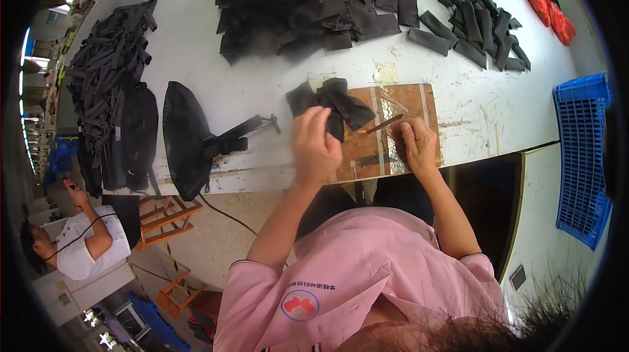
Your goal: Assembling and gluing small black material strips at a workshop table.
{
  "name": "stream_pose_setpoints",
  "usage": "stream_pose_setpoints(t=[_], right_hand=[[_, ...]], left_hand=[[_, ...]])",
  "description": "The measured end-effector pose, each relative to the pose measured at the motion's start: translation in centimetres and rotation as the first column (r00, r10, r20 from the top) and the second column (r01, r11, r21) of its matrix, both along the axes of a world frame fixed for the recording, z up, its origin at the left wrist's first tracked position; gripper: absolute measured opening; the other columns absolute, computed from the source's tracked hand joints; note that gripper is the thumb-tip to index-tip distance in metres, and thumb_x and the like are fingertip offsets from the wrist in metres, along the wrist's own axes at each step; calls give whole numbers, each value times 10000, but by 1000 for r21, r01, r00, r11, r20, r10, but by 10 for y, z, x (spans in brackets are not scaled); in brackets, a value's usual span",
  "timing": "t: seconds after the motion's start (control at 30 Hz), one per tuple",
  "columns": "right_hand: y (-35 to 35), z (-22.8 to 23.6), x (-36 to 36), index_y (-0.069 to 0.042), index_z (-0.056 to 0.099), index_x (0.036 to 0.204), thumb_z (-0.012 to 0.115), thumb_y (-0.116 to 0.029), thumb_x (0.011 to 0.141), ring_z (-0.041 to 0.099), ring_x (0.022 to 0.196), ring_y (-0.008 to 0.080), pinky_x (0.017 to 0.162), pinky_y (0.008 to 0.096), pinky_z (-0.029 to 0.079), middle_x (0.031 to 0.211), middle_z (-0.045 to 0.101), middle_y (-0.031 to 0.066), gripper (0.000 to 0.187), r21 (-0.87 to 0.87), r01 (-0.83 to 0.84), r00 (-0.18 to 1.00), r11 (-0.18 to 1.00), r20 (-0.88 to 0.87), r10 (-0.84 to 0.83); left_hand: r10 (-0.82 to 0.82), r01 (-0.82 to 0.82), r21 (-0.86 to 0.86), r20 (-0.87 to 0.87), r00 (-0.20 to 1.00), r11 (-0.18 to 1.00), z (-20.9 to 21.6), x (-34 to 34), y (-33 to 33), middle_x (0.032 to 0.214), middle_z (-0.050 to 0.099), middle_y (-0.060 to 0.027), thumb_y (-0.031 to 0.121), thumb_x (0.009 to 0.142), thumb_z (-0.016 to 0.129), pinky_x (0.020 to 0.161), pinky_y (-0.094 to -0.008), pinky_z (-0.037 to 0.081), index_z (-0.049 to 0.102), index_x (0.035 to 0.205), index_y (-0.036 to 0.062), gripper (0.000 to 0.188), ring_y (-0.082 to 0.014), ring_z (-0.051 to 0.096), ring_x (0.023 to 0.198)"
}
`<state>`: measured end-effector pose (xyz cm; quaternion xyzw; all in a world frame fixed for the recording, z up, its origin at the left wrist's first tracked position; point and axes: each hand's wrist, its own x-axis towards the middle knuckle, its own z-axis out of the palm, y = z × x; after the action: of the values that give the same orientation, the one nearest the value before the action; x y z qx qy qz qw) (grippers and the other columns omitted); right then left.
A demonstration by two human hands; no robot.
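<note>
My right hand [417,144] is closed around a thin brown stick-like tool [385,123], whose tip points left toward several black fabric pieces [347,104]. These pieces overlap at the left part of a brown board [422,110] with clear tape strips across it. My left hand [316,147], slightly blurred, is just left of the pieces, with its thumb apart from the bent fingers. I see nothing in it. Further left lies a black rounded item [183,139] with black strips [226,142] against its right side.
A large heap of black flat pieces [282,5] covers the table's far middle. Black rolled pieces [485,24] lie far right, narrow black strips [108,70] far left. A blue crate [580,155] stands at the right edge. Another person [92,240] sits at lower left near wooden stools [167,218].
</note>
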<state>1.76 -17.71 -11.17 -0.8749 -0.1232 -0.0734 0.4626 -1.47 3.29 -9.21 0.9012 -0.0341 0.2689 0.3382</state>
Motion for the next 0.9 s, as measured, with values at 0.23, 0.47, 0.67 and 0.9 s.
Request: stream_pose_setpoints(t=[0.23, 0.47, 0.67, 0.9], right_hand=[[-1, 5, -27, 3, 553, 779, 499, -136, 864, 520, 567, 242, 527, 310, 404, 644, 523, 118, 171, 116, 30, 987, 993, -159, -11], [14, 27, -37, 5, 552, 793, 511, -160, 862, 526, 568, 259, 521, 321, 406, 643, 516, 135, 184, 150, -85, 973, 985, -199, 114], [39, 60, -39, 0, 554, 800, 571, -155, 819, 518, 555, 229, 514, 313, 409, 674, 518, 123, 157, 107, -202, 972, 973, -100, 213], [66, 76, -35, -21, 581, 932, 649, -80, 722, 530, 555, 187, 500, 262, 430, 750, 532, 93, 228, 285, -256, 966, 924, 45, 254]], left_hand=[[57, -59, -10, -180, 982, 998, -8, -8, 26, 979, 539, -171, -15, 624, 550, 774, -375, 443, 516, 963, -3, 341, -328, 523, 920], [72, -37, 213, -155, 985, 976, -20, -9, 21, 925, 564, -145, 45, 689, 621, 701, -382, 460, 500, 862, 2, 216, -326, 555, 816], [105, -216, -349, -311, 945, 912, -1, -17, 23, 795, 617, -92, 31, 723, 614, 607, -294, 467, 579, 843, -1, 130, -192, 597, 672], [-215, -92, -739, -310, 926, 667, 57, -41, -22, 678, 579, -33, -12, 782, 591, 468, -178, 433, 561, 850, -28, 76, -58, 520, 525]])
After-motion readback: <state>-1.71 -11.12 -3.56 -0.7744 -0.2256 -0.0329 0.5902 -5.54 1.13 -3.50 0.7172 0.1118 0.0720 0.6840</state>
